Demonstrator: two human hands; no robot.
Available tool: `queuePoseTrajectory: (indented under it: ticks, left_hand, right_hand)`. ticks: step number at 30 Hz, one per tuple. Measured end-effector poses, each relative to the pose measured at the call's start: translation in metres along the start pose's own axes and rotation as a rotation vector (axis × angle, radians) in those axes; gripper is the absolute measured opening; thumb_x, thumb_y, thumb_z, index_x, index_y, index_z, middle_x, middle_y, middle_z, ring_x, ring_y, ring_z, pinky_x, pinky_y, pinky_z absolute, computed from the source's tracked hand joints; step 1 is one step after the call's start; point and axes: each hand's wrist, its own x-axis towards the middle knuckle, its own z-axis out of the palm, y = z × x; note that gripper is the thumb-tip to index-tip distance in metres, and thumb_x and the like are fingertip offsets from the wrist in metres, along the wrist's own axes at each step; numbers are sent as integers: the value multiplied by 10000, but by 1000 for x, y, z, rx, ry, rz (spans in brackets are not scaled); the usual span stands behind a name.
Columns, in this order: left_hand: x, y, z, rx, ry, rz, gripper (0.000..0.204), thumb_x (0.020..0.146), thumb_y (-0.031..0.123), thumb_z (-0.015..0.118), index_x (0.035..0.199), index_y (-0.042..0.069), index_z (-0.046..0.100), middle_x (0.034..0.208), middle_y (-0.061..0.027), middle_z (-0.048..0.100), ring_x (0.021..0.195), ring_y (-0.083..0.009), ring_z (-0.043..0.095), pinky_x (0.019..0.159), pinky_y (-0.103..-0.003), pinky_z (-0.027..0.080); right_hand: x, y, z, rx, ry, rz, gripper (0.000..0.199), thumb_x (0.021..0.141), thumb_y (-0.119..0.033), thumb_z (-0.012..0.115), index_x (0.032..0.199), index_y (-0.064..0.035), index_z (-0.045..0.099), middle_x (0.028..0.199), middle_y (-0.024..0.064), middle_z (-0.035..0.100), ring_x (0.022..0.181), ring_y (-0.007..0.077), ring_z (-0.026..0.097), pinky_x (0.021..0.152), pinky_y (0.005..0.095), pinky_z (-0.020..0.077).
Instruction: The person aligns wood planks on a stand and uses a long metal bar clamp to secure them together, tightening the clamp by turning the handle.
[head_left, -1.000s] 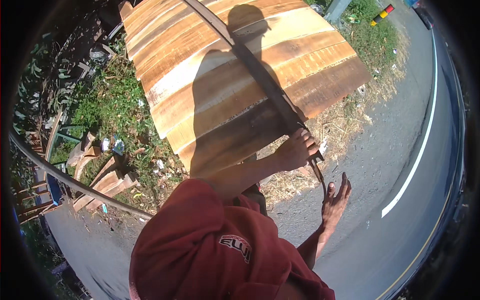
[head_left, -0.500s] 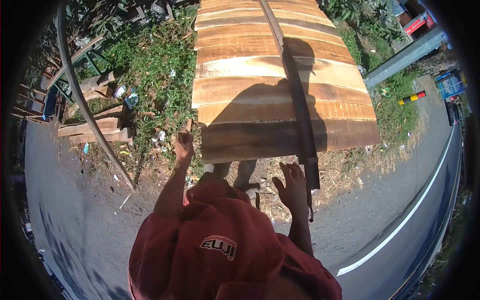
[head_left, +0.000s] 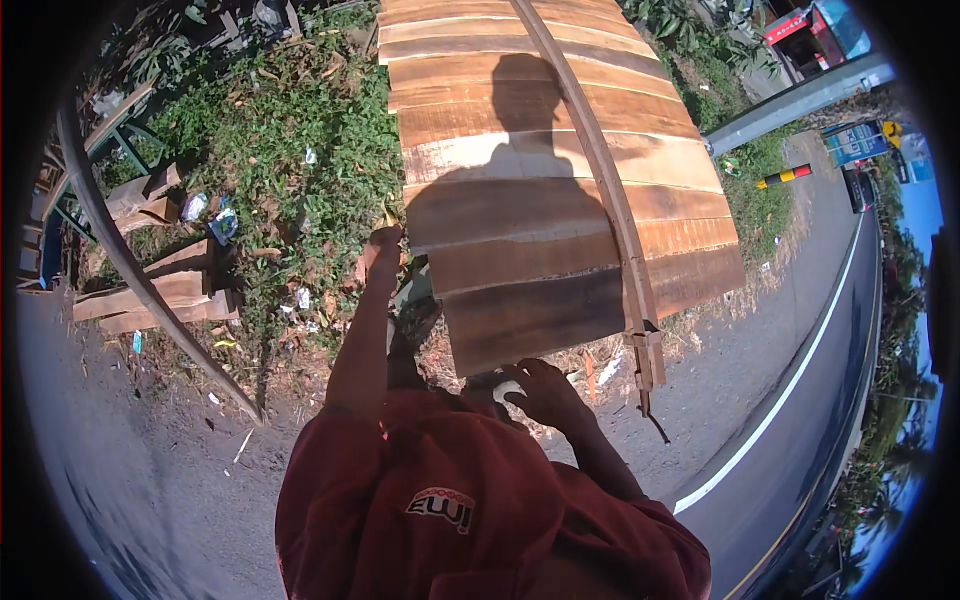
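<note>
Thin wooden sheets [head_left: 575, 265] lie side by side in a long row away from me, and my shadow falls across them. The nearest sheet [head_left: 540, 318] is dark brown and juts toward me. Lengthwise over the row runs a long wooden batten [head_left: 612, 205]. Beside the row's left edge, my left hand [head_left: 382, 242] is closed; whatever is in it, if anything, cannot be made out. My right hand [head_left: 548, 393] is just below the nearest sheet's front edge, its fingers bent and apart from the thumb. Whether it touches that edge is unclear.
A leaning pole [head_left: 125, 265] stands at the left, with loose wood pieces [head_left: 165, 292] on the ground behind it. Green plants [head_left: 290, 150] and litter border the row. A metal post [head_left: 800, 105], a striped post [head_left: 784, 177] and a road [head_left: 800, 430] lie to the right.
My left hand has moved up along the row's left edge. My right hand has moved left from beside the batten to the nearest sheet's front edge. The view has shifted.
</note>
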Motion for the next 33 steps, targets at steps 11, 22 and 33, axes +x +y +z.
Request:
queuePoseTrajectory:
  ticks: [11,22,33]
  left_hand:
    - [147,39,14,310,-59,-53,451,937,370,530,702,-7,606,633,-133,565,540,-266,501,586,-465,403]
    - [237,99,46,75,125,-236,487,905,534,620,729,81,580,628,-39,551,517,-163,508,456,-326,409]
    - [296,103,70,-244,37,-409,517,920,468,653,1168,24,559,863,-79,629,815,-252,655,733,-410,572]
  right_hand:
    - [38,-91,9,202,116,255,524,820,-259,691,1283,-52,559,1243,225,579,1179,395,565,957,471,488]
    - [87,-57,-30,229,209,302,516,885,-322,661,1330,-91,535,1298,227,553,1203,407,542,997,482,451]
    - [208,-47,-117,278,460,137,483,873,-250,698,1316,-113,562,1298,178,552,1197,377,552,969,452,484]
